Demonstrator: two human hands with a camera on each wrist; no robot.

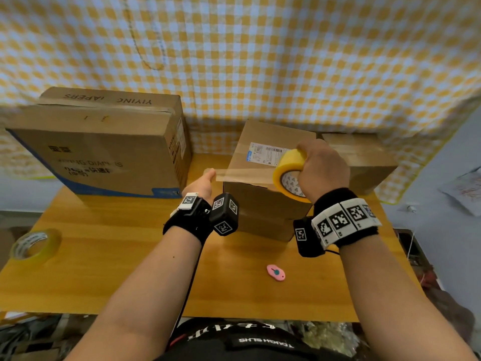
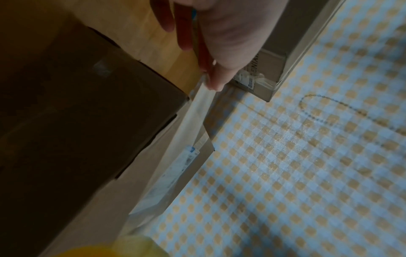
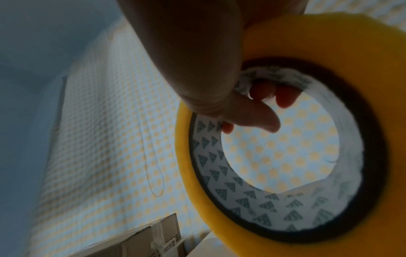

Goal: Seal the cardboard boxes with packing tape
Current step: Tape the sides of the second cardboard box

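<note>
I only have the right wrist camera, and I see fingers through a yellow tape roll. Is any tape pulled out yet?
Observer: Yes. The left hand pinches the free end of a tape strip stretched from the tape roll in the right hand.
Operator: Where is the strip relative to a box?
Observer: It spans the near top edge of the middle box. I cannot tell whether it touches.
Operator: Anything to cut it with?
Observer: A pink cutter lies on the table, nearer the person than that box, with no hand on it.
</note>
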